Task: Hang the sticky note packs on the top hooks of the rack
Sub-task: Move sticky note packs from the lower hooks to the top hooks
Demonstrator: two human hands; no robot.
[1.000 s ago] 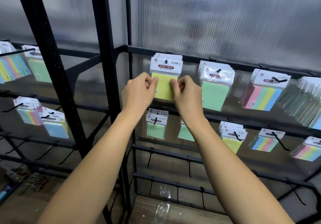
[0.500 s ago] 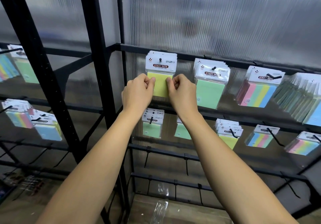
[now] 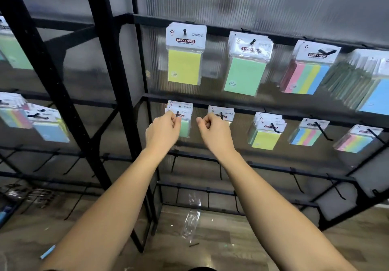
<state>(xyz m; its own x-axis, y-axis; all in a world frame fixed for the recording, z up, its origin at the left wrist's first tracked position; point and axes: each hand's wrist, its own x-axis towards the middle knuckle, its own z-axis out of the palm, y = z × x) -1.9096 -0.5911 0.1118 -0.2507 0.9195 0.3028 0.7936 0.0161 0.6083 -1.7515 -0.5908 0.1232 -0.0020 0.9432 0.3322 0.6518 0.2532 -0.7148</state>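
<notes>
Both bare forearms reach up and forward from the bottom edge of the view, and they come closer together toward the wrists. The left hand (image 3: 163, 131) shows its back to the camera, with the fingers curled inward and the thumb against the index finger. The right hand (image 3: 214, 131) is at the same height, just beside the left one but apart from it. Its fingers are also curled, the thumb tip pointing to the left. Neither hand visibly holds anything.
</notes>
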